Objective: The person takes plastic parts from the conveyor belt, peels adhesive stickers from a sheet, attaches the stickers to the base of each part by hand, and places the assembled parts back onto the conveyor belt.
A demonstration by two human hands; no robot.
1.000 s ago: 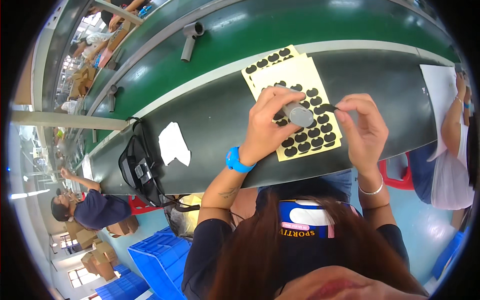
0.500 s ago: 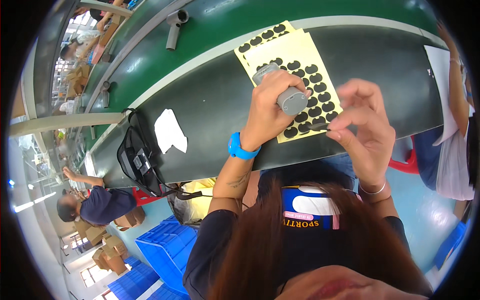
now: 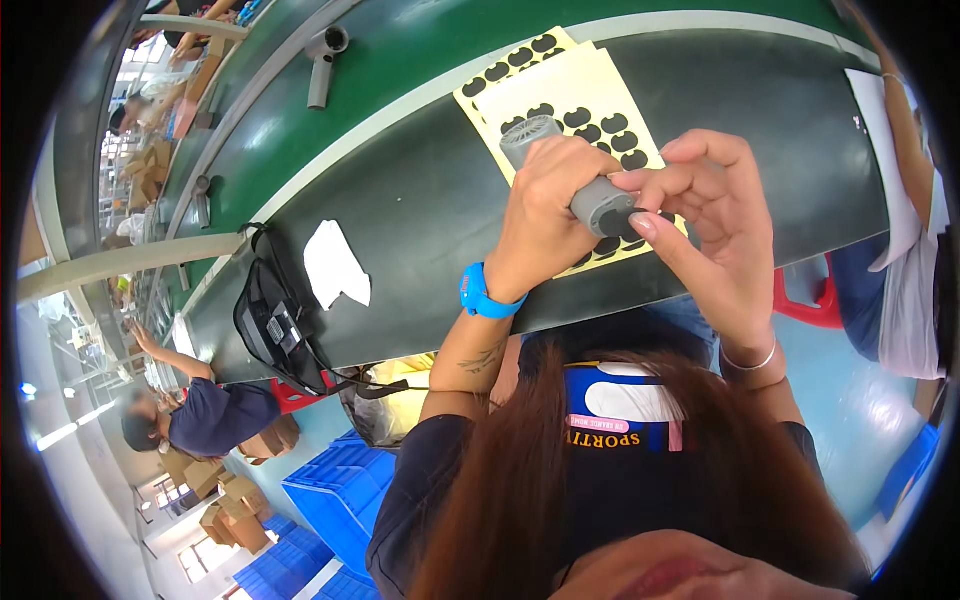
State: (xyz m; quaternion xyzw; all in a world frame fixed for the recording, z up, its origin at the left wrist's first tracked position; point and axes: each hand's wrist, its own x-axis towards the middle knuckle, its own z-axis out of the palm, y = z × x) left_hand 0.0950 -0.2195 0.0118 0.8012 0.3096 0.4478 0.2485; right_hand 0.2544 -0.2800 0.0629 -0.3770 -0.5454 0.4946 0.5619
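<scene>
My left hand (image 3: 553, 200) is wrapped round a grey hair dryer (image 3: 598, 203), its vented round part (image 3: 530, 132) showing beyond my knuckles. The flat end of the dryer faces my right hand. Between the thumb and fingertips of my right hand (image 3: 710, 205) is a small black sticker (image 3: 622, 222), held against that flat end. Beneath both hands lie yellow sheets (image 3: 560, 85) bearing rows of black rounded stickers. My fingers partly hide the sticker and the dryer's middle.
Another grey hair dryer (image 3: 322, 65) lies on the green belt (image 3: 400, 60) beyond the dark worktable (image 3: 420, 220). To the left are a white paper piece (image 3: 336, 263) and a black bag (image 3: 268, 310). Blue crates (image 3: 340, 490) stand below. Co-workers sit at both sides.
My right hand has moved left with the sticker, from above the yellow sheet to the dryer's end. The dryer has tilted in my left hand, showing its vented part more.
</scene>
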